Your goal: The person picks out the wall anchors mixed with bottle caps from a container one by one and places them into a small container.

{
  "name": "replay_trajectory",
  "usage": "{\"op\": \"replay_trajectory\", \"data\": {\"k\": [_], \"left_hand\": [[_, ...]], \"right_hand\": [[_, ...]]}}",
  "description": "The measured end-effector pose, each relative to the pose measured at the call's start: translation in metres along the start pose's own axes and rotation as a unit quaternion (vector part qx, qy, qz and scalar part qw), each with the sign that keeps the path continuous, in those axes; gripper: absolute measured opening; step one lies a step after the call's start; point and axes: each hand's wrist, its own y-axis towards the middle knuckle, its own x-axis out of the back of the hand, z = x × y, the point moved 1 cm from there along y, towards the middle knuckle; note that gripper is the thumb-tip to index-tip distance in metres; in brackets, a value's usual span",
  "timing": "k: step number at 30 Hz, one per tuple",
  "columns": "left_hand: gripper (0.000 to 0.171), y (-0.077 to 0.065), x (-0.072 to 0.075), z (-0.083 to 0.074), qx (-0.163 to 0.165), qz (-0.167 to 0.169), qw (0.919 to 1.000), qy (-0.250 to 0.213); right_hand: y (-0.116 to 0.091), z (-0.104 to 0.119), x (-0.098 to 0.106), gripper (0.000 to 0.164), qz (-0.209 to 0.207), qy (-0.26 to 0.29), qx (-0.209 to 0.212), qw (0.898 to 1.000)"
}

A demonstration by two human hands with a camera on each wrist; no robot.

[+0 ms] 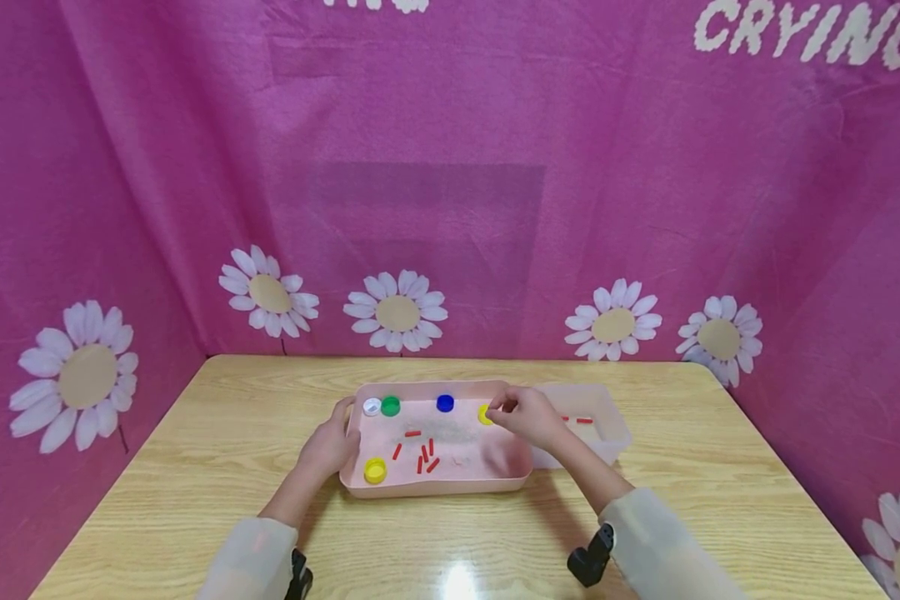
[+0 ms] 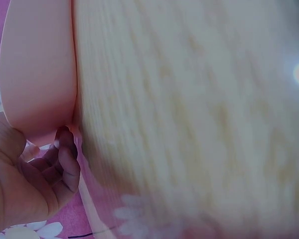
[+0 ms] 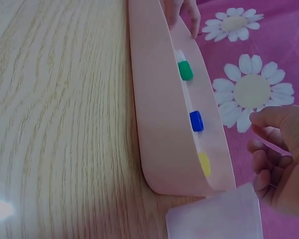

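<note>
Yellow cap [image 1: 483,416] lies far right in the pink tray [image 1: 435,490], just beside the right hand [image 1: 528,417]: fingers curled, any hold cannot be told. Left hand [image 1: 330,446] grips the tray's left end. Tray's long axis runs left to right. Also inside: loose red sticks [image 1: 424,454], white cap [image 1: 372,407], green cap [image 1: 391,406], blue cap [image 1: 445,403], second yellow cap [image 1: 375,470]. Translucent box [image 1: 613,417], right: red pieces [image 1: 584,421].

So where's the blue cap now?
In the head view, the blue cap sits in the pink tray near its far wall, right of the green cap.

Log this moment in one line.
left fingers: grip pink tray; right fingers: over tray, near yellow cap, grasp unclear; red sticks: inside tray
</note>
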Motion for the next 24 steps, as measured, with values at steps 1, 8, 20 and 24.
{"op": "replay_trajectory", "data": {"k": [1, 8, 20, 24], "left_hand": [[0.057, 0.000, 0.000, 0.000, 0.000, 0.000, 1.0000, 0.000], [0.058, 0.000, 0.000, 0.000, 0.005, 0.003, 1.0000, -0.005], [0.058, -0.001, 0.000, 0.001, -0.007, -0.005, 1.0000, -0.003], [0.058, 0.000, -0.001, 0.001, -0.006, -0.007, 1.0000, -0.002]], "right_hand": [[0.000, 0.002, -0.001, 0.009, -0.001, 0.001, 0.004, 1.000], [-0.002, 0.011, -0.013, 0.006, 0.002, -0.011, 0.046, 0.999], [-0.002, 0.018, -0.043, 0.004, 0.038, 0.020, 0.122, 0.992], [-0.005, 0.020, -0.051, 0.004, 0.053, -0.006, 0.106, 0.993]]}}
